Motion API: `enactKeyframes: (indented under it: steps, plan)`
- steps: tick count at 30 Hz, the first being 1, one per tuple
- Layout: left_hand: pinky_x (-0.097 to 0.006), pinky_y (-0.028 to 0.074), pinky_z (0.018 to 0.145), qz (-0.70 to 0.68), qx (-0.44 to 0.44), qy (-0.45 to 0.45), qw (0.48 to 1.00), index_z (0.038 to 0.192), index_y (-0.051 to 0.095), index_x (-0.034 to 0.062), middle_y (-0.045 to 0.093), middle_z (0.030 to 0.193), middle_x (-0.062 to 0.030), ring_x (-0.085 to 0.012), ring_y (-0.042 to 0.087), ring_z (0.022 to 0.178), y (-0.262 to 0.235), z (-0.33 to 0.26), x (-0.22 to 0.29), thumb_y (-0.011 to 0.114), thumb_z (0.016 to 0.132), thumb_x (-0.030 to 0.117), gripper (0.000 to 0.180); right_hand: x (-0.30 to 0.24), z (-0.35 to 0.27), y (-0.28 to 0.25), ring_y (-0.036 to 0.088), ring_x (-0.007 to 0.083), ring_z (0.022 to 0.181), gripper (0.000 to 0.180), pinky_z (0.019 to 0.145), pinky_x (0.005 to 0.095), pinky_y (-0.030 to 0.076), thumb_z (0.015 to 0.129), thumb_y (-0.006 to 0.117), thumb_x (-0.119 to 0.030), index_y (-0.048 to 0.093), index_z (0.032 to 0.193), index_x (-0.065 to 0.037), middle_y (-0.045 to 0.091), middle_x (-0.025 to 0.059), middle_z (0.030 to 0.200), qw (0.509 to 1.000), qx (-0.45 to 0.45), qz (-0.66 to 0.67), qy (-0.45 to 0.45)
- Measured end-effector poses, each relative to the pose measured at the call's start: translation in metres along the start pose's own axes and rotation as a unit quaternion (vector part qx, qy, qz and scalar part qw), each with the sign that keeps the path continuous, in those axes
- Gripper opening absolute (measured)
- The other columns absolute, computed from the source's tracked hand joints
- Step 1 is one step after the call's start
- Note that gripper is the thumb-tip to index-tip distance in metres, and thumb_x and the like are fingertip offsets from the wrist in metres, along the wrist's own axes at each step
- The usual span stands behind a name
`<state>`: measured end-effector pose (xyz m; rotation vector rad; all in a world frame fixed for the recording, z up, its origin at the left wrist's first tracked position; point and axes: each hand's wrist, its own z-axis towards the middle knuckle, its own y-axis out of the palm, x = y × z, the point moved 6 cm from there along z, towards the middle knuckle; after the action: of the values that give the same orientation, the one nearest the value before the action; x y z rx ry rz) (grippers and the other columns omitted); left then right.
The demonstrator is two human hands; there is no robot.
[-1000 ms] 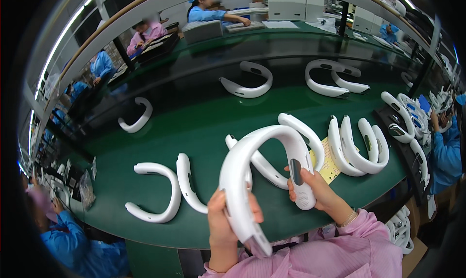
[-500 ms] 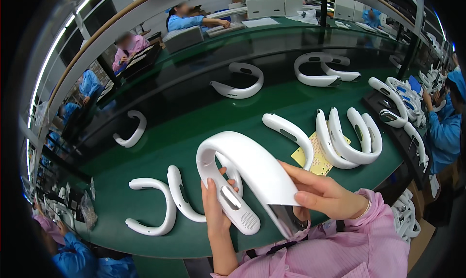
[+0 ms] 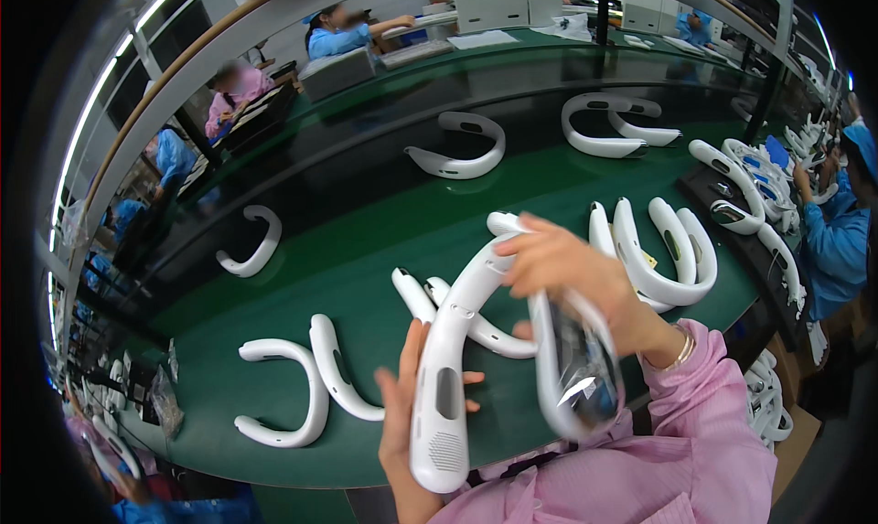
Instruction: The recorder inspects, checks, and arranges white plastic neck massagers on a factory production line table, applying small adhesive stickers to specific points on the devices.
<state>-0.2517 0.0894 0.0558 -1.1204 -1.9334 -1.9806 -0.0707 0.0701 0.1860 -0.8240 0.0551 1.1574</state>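
A white U-shaped neck fan (image 3: 441,378) is held up over the green bench, its arm with a perforated grille hanging down toward me. My left hand (image 3: 399,423) is closed around that arm, fingers showing behind it. My right hand (image 3: 581,282), partly smeared by motion, grips the curved part near the top. The fan's other arm, with a glossy dark end (image 3: 581,382), hangs blurred below my right hand. Behind the held fan, more white neck-fan parts (image 3: 498,339) lie on the bench, partly hidden.
Two neck fans (image 3: 320,396) lie at left on the bench (image 3: 274,469); several (image 3: 672,291) cluster at right over a yellow sheet (image 3: 649,260). More (image 3: 471,165) sit on the dark strip beyond. A black tray (image 3: 722,195) and a co-worker in blue (image 3: 837,240) are at right.
The held neck fan has been turned, its grille arm now lower and nearer me. My right hand has moved up from the glossy-ended arm to the curve.
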Motion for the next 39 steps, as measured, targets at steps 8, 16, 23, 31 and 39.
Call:
enactKeyframes:
  steps: [8, 16, 23, 31, 39]
  plan:
    - [-0.03, 0.054, 0.057, 0.291, -0.083, 0.16, 0.94, 0.121, 0.042, 0.0011, 0.046, 0.12, -0.0162, -0.0256, 0.062, 0.072, -0.01, -0.005, 0.044, 0.085, 0.056, 0.013, 0.079, 0.025, -0.022, -0.015, 0.051, 0.0104, 0.089, 0.052, 0.078, 0.0228, 0.042, 0.068, 0.066, 0.003, 0.044, 0.114, 0.0, 0.051, 0.0066, 0.097, 0.963, 0.136, 0.125, 0.198]
    - [-0.033, 0.045, 0.067, 0.108, 0.013, 0.119, 0.987, 0.099, 0.047, 0.0003, 0.049, 0.088, -0.009, -0.0192, 0.05, 0.074, -0.005, 0.02, 0.042, 0.046, 0.083, 0.064, 0.066, 0.048, -0.032, 0.022, 0.054, 0.0124, 0.073, 0.05, 0.067, 0.0275, 0.048, 0.092, 0.042, -0.051, 0.046, 0.11, -0.004, 0.052, 0.0044, 0.084, 0.762, 0.032, 0.425, 0.487]
    - [-0.025, 0.035, 0.043, -0.105, -0.007, -0.01, 0.994, 0.1, 0.043, -0.0004, 0.043, 0.075, -0.0064, -0.0125, 0.039, 0.051, -0.016, 0.03, 0.028, 0.033, 0.091, 0.058, 0.06, 0.062, -0.038, 0.033, 0.056, 0.0117, 0.07, 0.046, 0.06, 0.0282, 0.052, 0.093, 0.04, -0.049, 0.049, 0.104, -0.005, 0.052, 0.0043, 0.078, 0.71, 0.069, 0.438, 0.547]
    - [-0.044, 0.04, 0.092, -0.046, 0.121, 0.097, 0.987, 0.123, 0.042, 0.006, 0.05, 0.11, -0.0071, -0.0202, 0.049, 0.098, -0.018, 0.029, 0.022, 0.045, 0.086, 0.06, 0.066, 0.062, -0.035, 0.053, 0.055, 0.0147, 0.074, 0.04, 0.071, 0.0336, 0.049, 0.092, 0.045, -0.046, 0.047, 0.101, -0.007, 0.053, 0.0052, 0.081, 0.692, 0.219, 0.499, 0.474]
    - [-0.033, 0.046, 0.063, -0.048, 0.076, 0.115, 0.989, 0.132, 0.03, 0.0093, 0.047, 0.073, -0.0035, -0.0151, 0.051, 0.061, -0.027, 0.035, 0.022, 0.048, 0.08, -0.001, 0.056, 0.049, -0.063, 0.083, 0.029, 0.0365, 0.13, 0.092, 0.104, 0.0577, 0.024, 0.079, 0.028, -0.074, 0.039, 0.129, 0.003, 0.031, 0.0239, 0.138, 0.522, 0.039, 0.747, 0.409]
